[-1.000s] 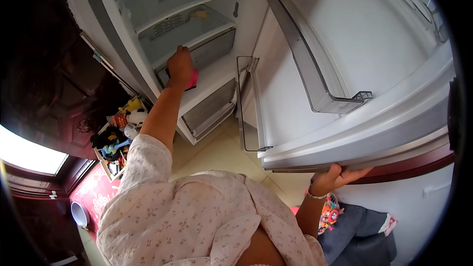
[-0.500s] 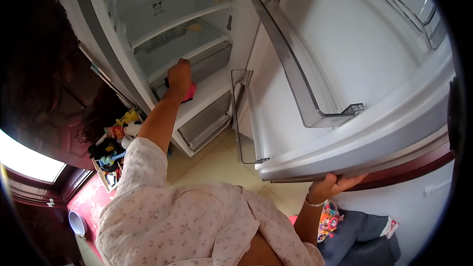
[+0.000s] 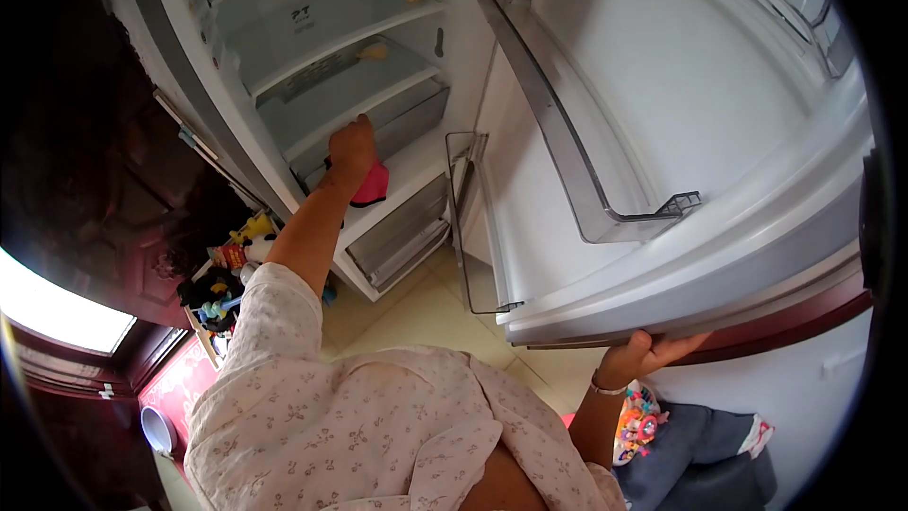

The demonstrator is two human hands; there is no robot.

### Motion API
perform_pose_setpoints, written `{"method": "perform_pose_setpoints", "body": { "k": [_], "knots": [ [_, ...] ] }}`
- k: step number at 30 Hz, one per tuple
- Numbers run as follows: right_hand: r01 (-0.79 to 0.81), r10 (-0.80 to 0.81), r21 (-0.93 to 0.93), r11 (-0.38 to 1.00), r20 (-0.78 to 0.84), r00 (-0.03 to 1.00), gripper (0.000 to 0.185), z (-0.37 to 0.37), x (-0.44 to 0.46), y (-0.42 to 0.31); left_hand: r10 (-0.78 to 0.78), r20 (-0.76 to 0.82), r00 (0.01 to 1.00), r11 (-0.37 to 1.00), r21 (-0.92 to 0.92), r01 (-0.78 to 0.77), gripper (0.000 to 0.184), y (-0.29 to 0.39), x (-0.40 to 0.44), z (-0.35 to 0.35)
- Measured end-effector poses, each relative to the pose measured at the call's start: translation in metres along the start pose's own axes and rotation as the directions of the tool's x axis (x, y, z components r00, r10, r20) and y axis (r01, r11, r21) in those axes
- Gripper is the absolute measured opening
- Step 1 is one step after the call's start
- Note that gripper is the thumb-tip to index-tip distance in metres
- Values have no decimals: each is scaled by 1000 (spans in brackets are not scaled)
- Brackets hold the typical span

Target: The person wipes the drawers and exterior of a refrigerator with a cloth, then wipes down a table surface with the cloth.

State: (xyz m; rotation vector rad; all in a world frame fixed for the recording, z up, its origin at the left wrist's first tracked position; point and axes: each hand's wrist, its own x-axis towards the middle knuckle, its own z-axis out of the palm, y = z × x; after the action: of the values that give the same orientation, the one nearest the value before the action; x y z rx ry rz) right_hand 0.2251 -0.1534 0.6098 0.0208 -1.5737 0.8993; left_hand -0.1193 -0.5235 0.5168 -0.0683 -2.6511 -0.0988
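Observation:
My left hand [image 3: 353,145] is closed on a pink cloth [image 3: 372,185] with a dark edge, which hangs below the fingers. It is at the front of the drawer [image 3: 409,117] under the lowest glass shelf of the open fridge [image 3: 274,137]. My right hand [image 3: 640,358] wears a bracelet at the wrist and rests against the lower edge of the open fridge door [image 3: 700,298], thumb and fingers spread along it. Clear bins [image 3: 558,123] line the inside of the door. Small yellowish pieces [image 3: 375,52] lie on the shelves.
At the left stands a box of toys [image 3: 216,303] beside a dark carved wooden panel [image 3: 85,161]. A pale basin [image 3: 158,429] is at the lower left. Dark grey fabric [image 3: 695,454] and a colourful toy [image 3: 638,421] lie at the lower right, above tiled floor [image 3: 407,322].
My left hand has shifted slightly right along the drawer front, and more of the pink cloth shows. My right hand stays at the door edge. The view has tilted upward since a second ago.

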Motion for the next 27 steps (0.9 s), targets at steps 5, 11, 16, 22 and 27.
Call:
{"method": "perform_pose_setpoints", "body": {
  "k": [5,11,16,22,27],
  "knots": [
    [-5,4,24,1000,18,1000,88,3,1,-4,9,111,994,996,-85,1,11,1,2,-14],
    [-7,8,-58,998,17,1000,109,3,-2,-8,-11,238,971,992,-120,40,14,13,-8,-36],
    [-5,5,-23,1000,3,1000,92,6,-8,-15,20,225,974,992,-126,9,14,10,-7,-38],
    [-10,9,28,1000,56,998,92,13,-22,-36,18,-121,992,932,-358,-60,24,19,-45,-56],
    [-117,104,114,987,114,988,89,34,-39,-74,95,46,994,726,-687,-38,22,21,-111,-112]
  ]
}}
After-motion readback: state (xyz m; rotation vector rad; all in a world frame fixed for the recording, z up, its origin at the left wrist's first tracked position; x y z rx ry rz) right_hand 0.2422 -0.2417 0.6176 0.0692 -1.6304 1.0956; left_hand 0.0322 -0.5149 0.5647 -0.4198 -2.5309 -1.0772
